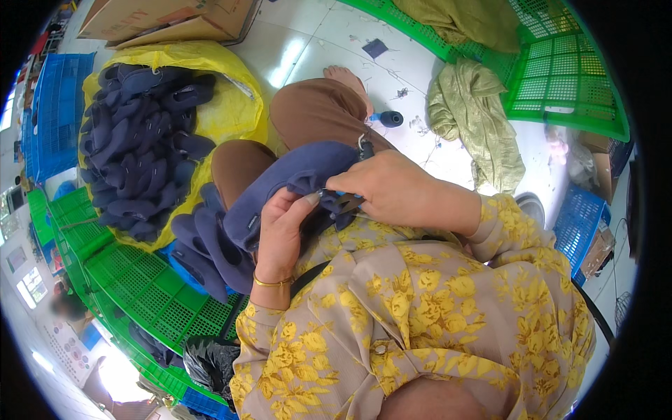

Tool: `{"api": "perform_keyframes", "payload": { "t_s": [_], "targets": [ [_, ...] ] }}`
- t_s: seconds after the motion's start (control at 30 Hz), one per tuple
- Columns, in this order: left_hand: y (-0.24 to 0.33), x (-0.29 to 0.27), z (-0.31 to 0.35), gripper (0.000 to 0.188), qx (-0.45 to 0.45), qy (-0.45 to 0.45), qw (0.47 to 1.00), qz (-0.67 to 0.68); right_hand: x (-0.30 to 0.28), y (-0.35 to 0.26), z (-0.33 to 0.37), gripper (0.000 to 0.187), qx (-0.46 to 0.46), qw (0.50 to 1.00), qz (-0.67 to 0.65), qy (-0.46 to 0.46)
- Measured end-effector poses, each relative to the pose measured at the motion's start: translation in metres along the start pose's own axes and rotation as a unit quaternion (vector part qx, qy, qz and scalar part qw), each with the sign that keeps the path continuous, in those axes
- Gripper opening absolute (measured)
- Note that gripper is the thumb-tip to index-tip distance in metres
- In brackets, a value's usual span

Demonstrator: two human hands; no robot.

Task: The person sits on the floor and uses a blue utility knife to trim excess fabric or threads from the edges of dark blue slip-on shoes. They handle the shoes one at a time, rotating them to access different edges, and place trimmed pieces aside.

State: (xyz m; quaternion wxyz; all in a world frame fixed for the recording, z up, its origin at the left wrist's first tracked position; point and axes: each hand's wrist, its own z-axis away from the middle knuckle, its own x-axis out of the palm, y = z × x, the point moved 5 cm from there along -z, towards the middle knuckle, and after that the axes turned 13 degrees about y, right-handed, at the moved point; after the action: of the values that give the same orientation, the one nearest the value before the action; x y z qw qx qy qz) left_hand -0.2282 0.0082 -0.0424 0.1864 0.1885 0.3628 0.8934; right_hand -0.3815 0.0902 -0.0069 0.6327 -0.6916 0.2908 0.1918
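A navy-blue cloth piece (280, 185) lies across my lap; it is curved like a hat brim and has a small light label. The fingers and thumb of my left hand (283, 224) pinch its gathered edge. Facing it, my right hand (399, 189) is closed around a small cutting tool (346, 202) with blue on its handle and dark blades, which looks like thread snips. Its tip is close to my left fingertips; whether it touches the cloth I cannot tell. More navy cloth pieces (210, 241) hang over my leg at the left.
At the left, a yellow bag (238, 77) holds a heap of navy pieces (140, 147), with green plastic crates (147, 294) below. A cardboard box (161, 21) stands beyond. An olive sack (472, 119), a green crate (570, 80), a blue crate (579, 227) and a blue-and-black cylinder (392, 119) are rightward.
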Motion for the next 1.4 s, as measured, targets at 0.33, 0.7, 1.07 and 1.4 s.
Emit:
{"api": "perform_keyframes", "payload": {
  "t_s": [0.33,0.7,1.07,1.4],
  "targets": [
    [-0.002,-0.003,-0.001,0.016,0.005,-0.001,1.000,-0.006,-0.001,0.002,0.002,0.030,0.011,1.000,-0.016,0.013],
    [0.000,0.009,0.006,0.006,0.064,0.081,0.992,-0.066,0.009,-0.008,0.003,0.012,0.073,0.996,0.058,-0.012],
    [-0.015,-0.003,0.004,0.008,0.120,0.105,0.980,-0.121,0.017,-0.013,-0.006,0.008,0.089,0.986,0.128,-0.056],
    [-0.019,-0.008,-0.003,0.007,0.135,0.099,0.971,-0.168,0.019,-0.007,-0.013,0.009,0.064,0.985,0.151,-0.052]
  ]
}}
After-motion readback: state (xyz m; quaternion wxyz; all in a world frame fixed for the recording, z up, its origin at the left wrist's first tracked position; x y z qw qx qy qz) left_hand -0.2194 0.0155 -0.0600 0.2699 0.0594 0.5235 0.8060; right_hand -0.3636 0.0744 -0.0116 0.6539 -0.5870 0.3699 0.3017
